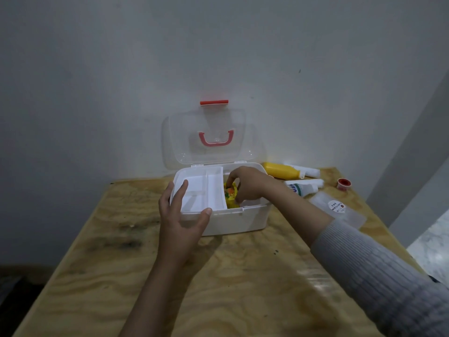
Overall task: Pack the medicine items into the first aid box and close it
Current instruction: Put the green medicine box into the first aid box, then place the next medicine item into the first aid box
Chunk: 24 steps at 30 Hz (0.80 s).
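I see my left hand (181, 215) spread open bracing the lid-up first aid box (243, 222) at centre, my right hand (245, 184) pinching a yellow packet (230, 194) inside, with bottles (281, 170) unpacked at two o'clock.

right hand (245, 184) hides yellow packet (230, 193) partly.

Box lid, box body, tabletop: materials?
Box lid: clear glossy plastic, apparently; the wall shows through it. Box body: opaque white plastic, smooth, likely moulded. Tabletop: looks like unfinished plywood, with swirling grain and dark stains.
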Available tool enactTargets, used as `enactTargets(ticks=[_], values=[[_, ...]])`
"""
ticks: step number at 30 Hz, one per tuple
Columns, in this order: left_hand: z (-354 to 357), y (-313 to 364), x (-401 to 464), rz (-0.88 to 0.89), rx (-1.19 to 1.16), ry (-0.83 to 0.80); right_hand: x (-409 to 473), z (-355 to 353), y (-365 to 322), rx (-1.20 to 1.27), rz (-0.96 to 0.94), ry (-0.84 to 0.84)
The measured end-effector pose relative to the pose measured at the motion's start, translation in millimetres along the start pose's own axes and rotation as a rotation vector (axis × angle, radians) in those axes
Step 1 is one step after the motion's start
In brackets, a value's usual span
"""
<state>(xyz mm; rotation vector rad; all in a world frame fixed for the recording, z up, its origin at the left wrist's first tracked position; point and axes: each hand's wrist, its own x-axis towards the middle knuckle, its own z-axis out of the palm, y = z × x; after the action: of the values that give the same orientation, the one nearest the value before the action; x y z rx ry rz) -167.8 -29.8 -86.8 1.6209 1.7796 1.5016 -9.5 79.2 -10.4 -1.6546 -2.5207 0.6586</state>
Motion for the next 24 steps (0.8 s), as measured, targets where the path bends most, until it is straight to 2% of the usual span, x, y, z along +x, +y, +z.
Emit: enactTargets(ticks=[3, 5, 9, 13, 15, 18, 21, 24], values=[[-0.2, 1.6, -0.5, -0.011, 0.003, 0.000, -7.3, 0.0, -1.2, -0.036, 0.004, 0.041], [-0.3, 2.3, -0.9, -0.009, -0.004, 0.003, -18.7, -2.9, -2.3, -0.015, -0.022, 0.162], [0.1, 0.8, -1.7, -0.017, -0.027, -0.003, -59.1, -19.9, 9.9, 0.186, -0.063, 0.417], [0.8, 0.6, -0.7, -0.016, -0.030, 0.010, -100.2, -27.6, 63.8, 0.217, 0.043, 0.581], [0.7, 1.6, -1.1, -0.017, -0.028, 0.010, -115.6, -26.2, 104.1, 0.178, 0.171, 0.564], [0.5, 2.8, -2.1, -0.008, -0.030, 0.009, -135.0, -20.3, 154.5, 0.131, 0.368, 0.410], [0.8, 4.0, -2.6, -0.010, -0.027, 0.017, -145.6, -9.2, 180.9, 0.125, 0.415, 0.337], [1.1, 4.0, -3.0, -0.010, -0.026, 0.024, -146.3, 0.4, 186.6, 0.140, 0.429, 0.337]])
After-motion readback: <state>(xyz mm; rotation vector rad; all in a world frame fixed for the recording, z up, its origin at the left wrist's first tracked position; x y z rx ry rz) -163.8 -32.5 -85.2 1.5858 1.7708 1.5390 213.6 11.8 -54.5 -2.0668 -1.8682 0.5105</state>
